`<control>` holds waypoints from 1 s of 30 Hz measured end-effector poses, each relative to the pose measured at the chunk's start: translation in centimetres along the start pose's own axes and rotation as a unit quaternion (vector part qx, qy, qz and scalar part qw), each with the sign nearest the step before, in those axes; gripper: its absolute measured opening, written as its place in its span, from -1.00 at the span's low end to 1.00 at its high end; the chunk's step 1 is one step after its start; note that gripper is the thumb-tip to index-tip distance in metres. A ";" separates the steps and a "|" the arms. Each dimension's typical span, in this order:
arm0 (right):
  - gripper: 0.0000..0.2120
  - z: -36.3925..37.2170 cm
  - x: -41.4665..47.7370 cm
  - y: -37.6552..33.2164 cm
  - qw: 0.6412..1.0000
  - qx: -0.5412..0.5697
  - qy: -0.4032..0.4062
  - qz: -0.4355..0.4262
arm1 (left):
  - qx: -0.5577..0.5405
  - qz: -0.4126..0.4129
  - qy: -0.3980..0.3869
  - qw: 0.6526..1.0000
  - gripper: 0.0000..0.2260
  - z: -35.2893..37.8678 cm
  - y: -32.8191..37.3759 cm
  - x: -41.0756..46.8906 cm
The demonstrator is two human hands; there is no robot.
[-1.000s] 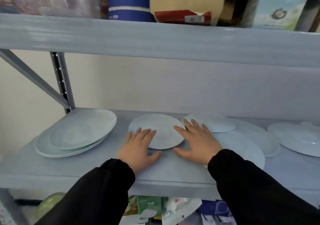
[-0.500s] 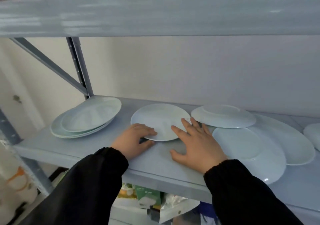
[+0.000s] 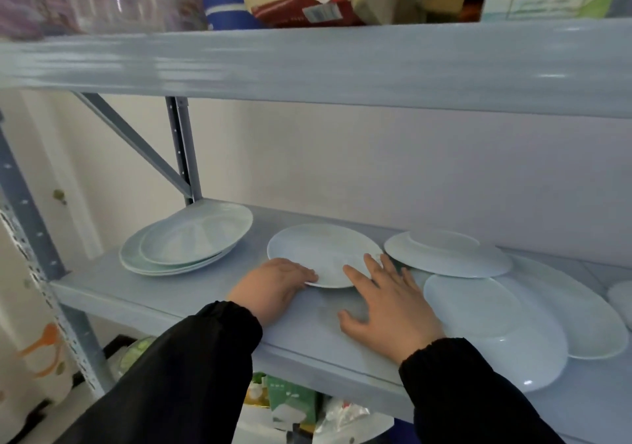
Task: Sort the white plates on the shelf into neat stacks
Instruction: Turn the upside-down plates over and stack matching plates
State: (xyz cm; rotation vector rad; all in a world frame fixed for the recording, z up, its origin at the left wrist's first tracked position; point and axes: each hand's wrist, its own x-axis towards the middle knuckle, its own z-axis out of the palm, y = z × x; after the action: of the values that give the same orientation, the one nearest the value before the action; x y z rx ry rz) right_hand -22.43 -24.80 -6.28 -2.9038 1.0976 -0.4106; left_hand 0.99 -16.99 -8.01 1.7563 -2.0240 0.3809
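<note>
middle plate (image 3: 323,250): white, round, sitting right side up on the grey shelf (image 3: 164,295), pretty much dead centre. Its near edge looks a touch lifted, with a shadow under it.
left hand (image 3: 273,289): at the near-left rim of the middle plate, fingers curled over the edge and gripping it. Can't see the thumb.
right hand (image 3: 390,301): at the near-right of the middle plate, fingers spread out flat, tips resting on the rim, palm down on the shelf. Not holding anything.
stack (image 3: 186,242): left of the middle plate and apart from it. A few plates piled up, the top one slid off-centre toward the back.
upside-down plate (image 3: 444,255): just right of the middle plate, foot ring up, nearly touching it.
overlapping plates (image 3: 478,308): right of the middle plate and nearer the front, right beside the right hand, partly under the upside-down one.
oval plate (image 3: 588,317): further right again, tucked under those.
boxes (image 3: 301,9): on the level above the middle plate, blurry.
</note>
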 end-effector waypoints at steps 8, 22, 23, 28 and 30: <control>-0.16 -0.8 0.7 -1.6 0.972 0.174 0.129 0.091 | 0.018 0.051 0.093 0.994 -0.74 -3.2 0.2 0.8; -0.09 2.9 8.9 -12.9 0.969 0.218 0.108 0.045 | 0.161 -0.095 0.108 0.976 -0.57 -13.0 -16.7 -9.7; -0.09 3.1 9.3 -13.3 0.968 0.222 0.107 0.045 | 0.165 -0.103 0.087 0.977 -0.56 -12.7 -17.7 -10.7; -0.12 3.7 10.5 -14.5 0.971 0.211 0.096 0.050 | 0.178 -0.115 0.015 0.977 -0.64 -11.3 -19.9 -13.9; -0.14 3.9 10.7 -14.7 0.972 0.207 0.096 0.050 | 0.170 -0.111 0.012 0.979 -0.72 -10.9 -20.1 -14.1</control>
State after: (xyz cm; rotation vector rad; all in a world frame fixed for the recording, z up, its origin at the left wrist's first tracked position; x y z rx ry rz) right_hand -4.25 -21.02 -5.95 -2.4738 1.0232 -0.8218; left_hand 23.74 -2.84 -6.87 2.1429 -1.8009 0.7058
